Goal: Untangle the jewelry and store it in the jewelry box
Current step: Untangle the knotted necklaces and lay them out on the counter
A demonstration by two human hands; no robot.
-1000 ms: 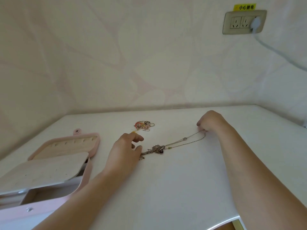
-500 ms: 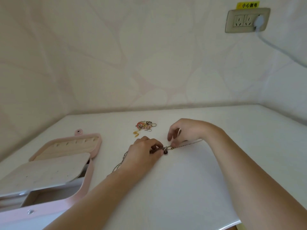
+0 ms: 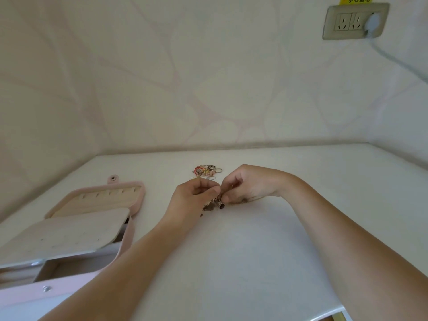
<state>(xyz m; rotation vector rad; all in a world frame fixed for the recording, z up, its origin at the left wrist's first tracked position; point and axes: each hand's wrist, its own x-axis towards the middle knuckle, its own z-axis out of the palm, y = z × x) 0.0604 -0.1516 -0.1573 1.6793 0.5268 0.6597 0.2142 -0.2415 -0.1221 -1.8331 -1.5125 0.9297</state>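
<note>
A dark metal necklace (image 3: 214, 204) with a small pendant is bunched on the white table (image 3: 231, 262) between my hands. My left hand (image 3: 192, 199) pinches its bunched part with thumb and fingers. My right hand (image 3: 245, 185) pinches the chain right beside it, and a short stretch of chain trails under the right wrist. A small tangle of coloured jewelry (image 3: 206, 171) lies just behind my hands. The pink jewelry box (image 3: 76, 223) stands open at the left, its lid with a row of hooks lying back and a beige inner flap raised.
The table sits in a corner with walls behind and on both sides. A wall socket (image 3: 354, 20) with a white plug and cable is at the upper right. The table's front edge runs along the lower right.
My right hand has come left from the chain's far end to meet my left hand. The necklace, stretched out a second ago, is now gathered into a bunch between both hands.
</note>
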